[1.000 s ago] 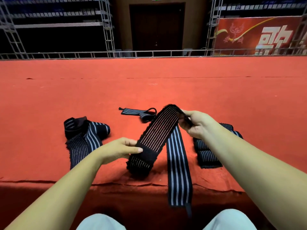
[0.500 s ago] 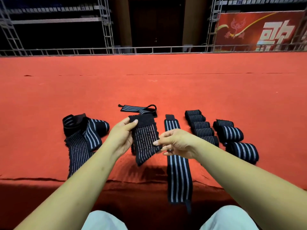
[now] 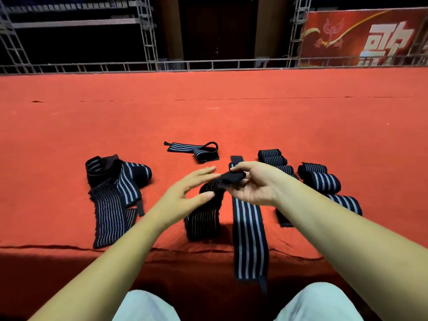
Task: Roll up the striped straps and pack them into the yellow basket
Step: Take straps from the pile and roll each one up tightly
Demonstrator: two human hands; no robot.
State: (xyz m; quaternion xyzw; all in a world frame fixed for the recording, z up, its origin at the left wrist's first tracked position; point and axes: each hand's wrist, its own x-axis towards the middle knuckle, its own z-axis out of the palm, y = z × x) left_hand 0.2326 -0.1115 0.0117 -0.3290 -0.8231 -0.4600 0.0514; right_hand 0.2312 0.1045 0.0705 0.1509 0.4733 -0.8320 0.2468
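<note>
Red surface (image 3: 231, 117) wide, metal truss (image 3: 146, 31) and red banner (image 3: 366, 35) behind. Right grip (image 3: 257, 185) curled, pinching folded black end of strap (image 3: 203, 218). Rest of strap, black with thin pale stripes, droops to surface near front edge. Left grip (image 3: 185, 193) spread, fingers straight, close by strap, holding nothing; contact unclear. Flat strap (image 3: 249, 239), bolder white stripes, lies just right, tail hanging over edge. Rolled straps (image 3: 322, 179) in two rows further right. Loose heap (image 3: 113, 198) at left; looped strap (image 3: 194, 149) beyond hands.
</note>
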